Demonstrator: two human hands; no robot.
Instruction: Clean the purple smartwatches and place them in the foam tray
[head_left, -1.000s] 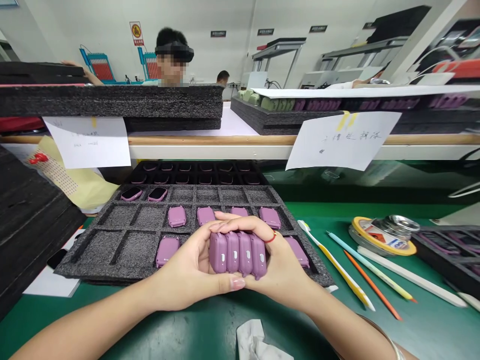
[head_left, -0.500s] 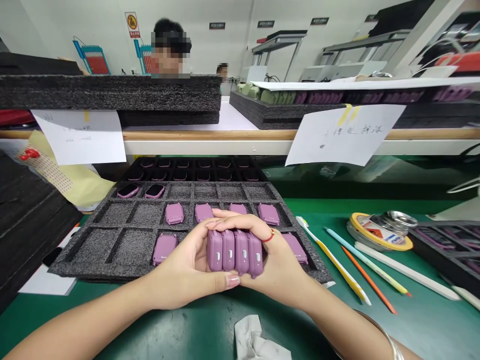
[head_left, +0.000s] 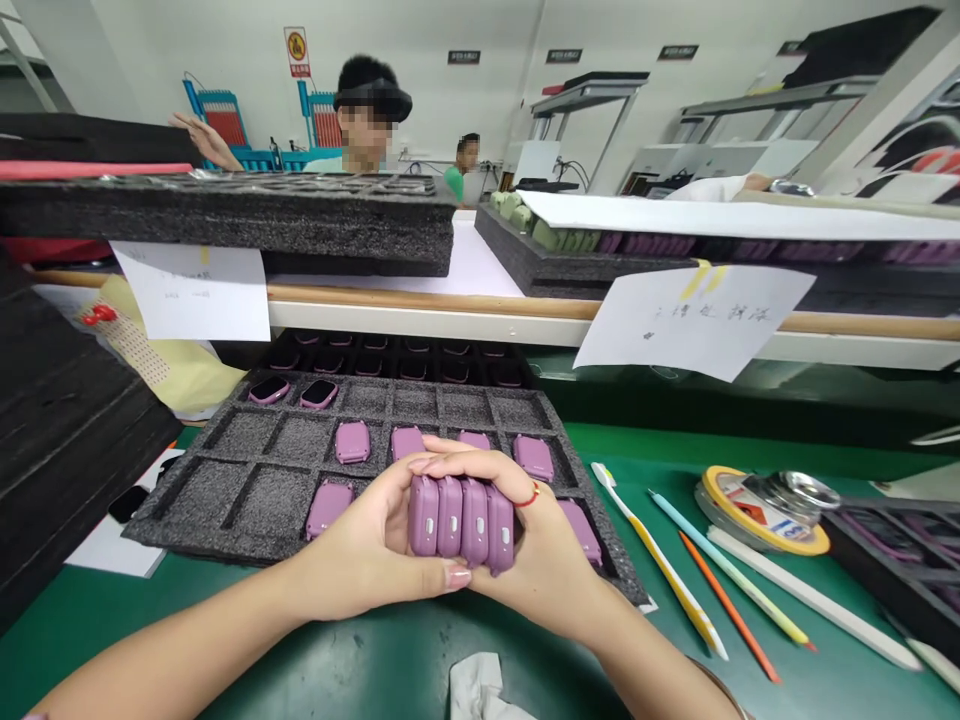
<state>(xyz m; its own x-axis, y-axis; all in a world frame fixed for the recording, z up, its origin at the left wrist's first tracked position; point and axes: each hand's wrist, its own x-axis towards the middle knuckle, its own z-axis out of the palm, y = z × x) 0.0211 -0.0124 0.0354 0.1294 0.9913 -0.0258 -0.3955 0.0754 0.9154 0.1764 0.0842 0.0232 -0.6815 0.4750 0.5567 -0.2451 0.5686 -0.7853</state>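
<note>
My left hand point(head_left: 358, 545) and my right hand point(head_left: 551, 570) are cupped together around a row of several purple smartwatch cases point(head_left: 462, 524). The cases stand side by side, their narrow edges with a small pale button facing me. My left thumb presses along the bottom, while fingers of both hands overlap above. Behind and partly under the hands lies a black foam tray point(head_left: 202, 548) with square pockets. In it, purple watch cases point(head_left: 352, 441) rest back up, some partly hidden by my hands. Two watches with dark screens point(head_left: 319, 394) sit at the tray's far left.
To the right lie a toothbrush point(head_left: 660, 555), a blue-yellow pen point(head_left: 731, 570), an orange stick point(head_left: 729, 608), a white strip point(head_left: 814, 598) and a tape roll point(head_left: 761, 515). Crumpled tissue point(head_left: 480, 685) lies in front. A shelf edge point(head_left: 450, 318) crosses behind; people point(head_left: 367, 120) are beyond.
The camera view has tilted slightly up, so the scene sits lower. Both hands still hold the watch cases in much the same grip. A person behind the shelf now shows a raised hand.
</note>
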